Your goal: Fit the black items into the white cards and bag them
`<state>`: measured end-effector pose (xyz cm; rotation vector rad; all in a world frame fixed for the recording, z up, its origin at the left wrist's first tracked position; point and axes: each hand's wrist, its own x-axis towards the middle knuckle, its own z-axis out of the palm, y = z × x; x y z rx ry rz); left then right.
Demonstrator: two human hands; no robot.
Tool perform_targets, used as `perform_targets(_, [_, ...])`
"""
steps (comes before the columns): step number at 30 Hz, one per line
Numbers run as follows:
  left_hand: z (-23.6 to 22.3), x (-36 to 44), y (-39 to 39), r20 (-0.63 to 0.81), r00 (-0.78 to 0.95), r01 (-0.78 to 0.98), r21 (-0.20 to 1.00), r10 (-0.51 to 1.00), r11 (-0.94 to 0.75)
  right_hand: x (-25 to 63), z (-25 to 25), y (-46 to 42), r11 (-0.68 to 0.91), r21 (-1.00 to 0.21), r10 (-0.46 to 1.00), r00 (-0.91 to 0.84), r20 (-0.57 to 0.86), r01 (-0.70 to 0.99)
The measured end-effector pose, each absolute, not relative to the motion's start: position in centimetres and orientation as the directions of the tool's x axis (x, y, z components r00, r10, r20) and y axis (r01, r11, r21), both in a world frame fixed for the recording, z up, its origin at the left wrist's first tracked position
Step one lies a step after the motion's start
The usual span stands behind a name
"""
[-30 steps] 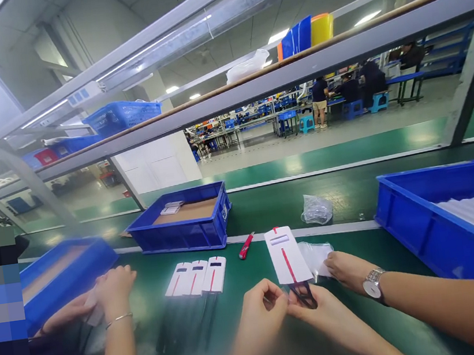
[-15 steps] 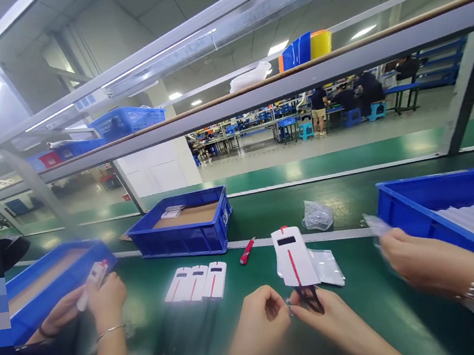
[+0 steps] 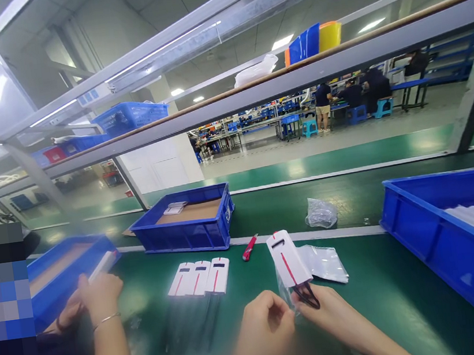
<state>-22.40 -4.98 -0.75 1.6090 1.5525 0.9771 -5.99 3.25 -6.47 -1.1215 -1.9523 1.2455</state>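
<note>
My right hand [image 3: 330, 308] is closed on the black looped handles [image 3: 305, 295] at the lower end of a white card sleeve with a red stripe [image 3: 289, 258], which tilts up and away from me. My left hand [image 3: 265, 322] is curled in a pinch beside it, on the edge of a thin clear plastic bag [image 3: 286, 296] that hangs around the card's lower end. More flat clear bags [image 3: 327, 263] lie on the green belt just right of the card.
Three matching white cards [image 3: 200, 277] lie in a row to the left, with a red utility knife [image 3: 248, 247] beyond them. Blue trays stand at centre [image 3: 184, 238], left [image 3: 73, 275] and right [image 3: 423, 234]. A crumpled bag [image 3: 321, 212] lies behind. A co-worker's hands [image 3: 97, 295] hold a white piece at left.
The watch-wearing arm on the right pulled back out of view. The card in my hands has tilted left, with a clear bag now at its lower end. The left co-worker lifted a white piece.
</note>
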Motion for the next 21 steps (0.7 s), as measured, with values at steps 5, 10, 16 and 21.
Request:
perform_targets(5, [-1.2,-23.5,-4.7,0.339,0.2,0.525,0.755,0.919,-0.393,-5.5,-5.8,2.9,0.191,-0.948,0.786,-0.619,-0.008,0.255])
perform_targets(10, [-1.0,-23.6,-4.0,0.301,0.296,0.605,0.675,0.906,-0.422,-5.9,-4.9,1.9,0.16,-0.957,0.759,-0.65,-0.038,0.243])
perform_targets(16, [-1.0,-24.5,-4.0,0.121,0.257,0.602,0.756,0.959,-0.257,-5.7,-5.6,1.9,0.172,-0.953,0.839,-0.544,0.01,0.249])
perform_targets(21, [-1.5,-24.8,-3.8,-0.047,0.253,0.444,0.893,0.966,-0.072,-4.8,-4.7,1.7,0.19,-0.956,0.841,-0.54,0.041,0.223])
